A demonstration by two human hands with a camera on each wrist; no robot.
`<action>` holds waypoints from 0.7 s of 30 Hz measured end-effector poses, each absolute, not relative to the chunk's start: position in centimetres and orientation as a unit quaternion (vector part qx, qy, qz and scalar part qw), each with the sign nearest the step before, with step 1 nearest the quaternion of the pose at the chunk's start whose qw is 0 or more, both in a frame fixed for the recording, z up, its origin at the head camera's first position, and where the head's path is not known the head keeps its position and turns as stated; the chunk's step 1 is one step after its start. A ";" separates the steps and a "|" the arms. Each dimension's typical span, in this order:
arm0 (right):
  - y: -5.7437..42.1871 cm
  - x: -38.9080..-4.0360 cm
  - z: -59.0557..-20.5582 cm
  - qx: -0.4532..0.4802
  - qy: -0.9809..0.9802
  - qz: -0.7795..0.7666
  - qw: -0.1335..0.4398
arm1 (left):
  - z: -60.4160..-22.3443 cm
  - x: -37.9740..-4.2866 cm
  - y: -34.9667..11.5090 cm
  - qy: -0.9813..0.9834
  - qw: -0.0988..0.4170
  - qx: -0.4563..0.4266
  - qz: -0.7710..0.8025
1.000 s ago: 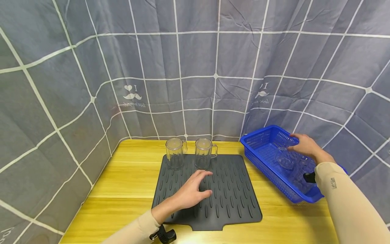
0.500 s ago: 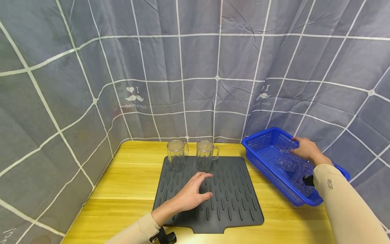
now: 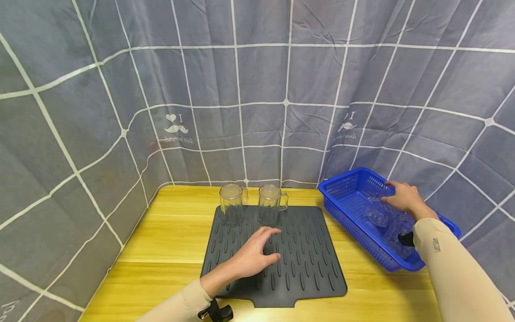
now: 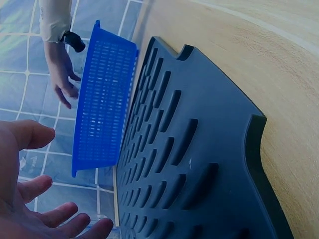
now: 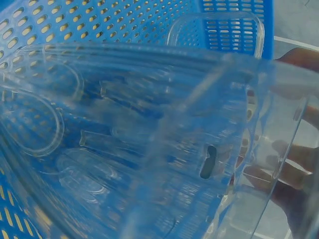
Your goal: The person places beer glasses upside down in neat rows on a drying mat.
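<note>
- Left hand [image 3: 251,256]: spread, holding nothing, above the black mat [image 3: 307,255].
- Right hand [image 3: 404,197]: over the blue basket [image 3: 356,226] of glass mugs [image 3: 378,217]; cannot tell if gripping.
- Two upright mugs [image 3: 268,208] stand on the mat.
- Apparently mid-pickup; next calls for a secure grip.

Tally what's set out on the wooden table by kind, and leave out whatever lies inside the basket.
Clear handled mugs: 2
Dark ridged mat: 1
Blue basket: 1
Total: 4
</note>
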State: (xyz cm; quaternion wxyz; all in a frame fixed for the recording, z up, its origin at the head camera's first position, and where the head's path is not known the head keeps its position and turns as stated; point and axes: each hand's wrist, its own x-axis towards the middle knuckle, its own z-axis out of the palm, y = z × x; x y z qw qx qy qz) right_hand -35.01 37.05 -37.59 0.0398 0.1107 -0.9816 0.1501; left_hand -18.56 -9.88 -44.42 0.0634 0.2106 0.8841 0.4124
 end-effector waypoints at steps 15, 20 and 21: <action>36.6 -33.7 -36.9 0.092 -0.980 0.168 0.060 | -44.3 -18.5 -9.6 0.884 0.069 0.209 0.412; 36.6 -33.9 -36.8 0.092 -0.978 0.171 0.069 | -44.3 -18.5 -9.6 0.884 0.068 0.208 0.414; 36.7 -33.9 -36.8 0.092 -0.978 0.173 0.071 | -44.3 -18.5 -9.6 0.884 0.068 0.208 0.413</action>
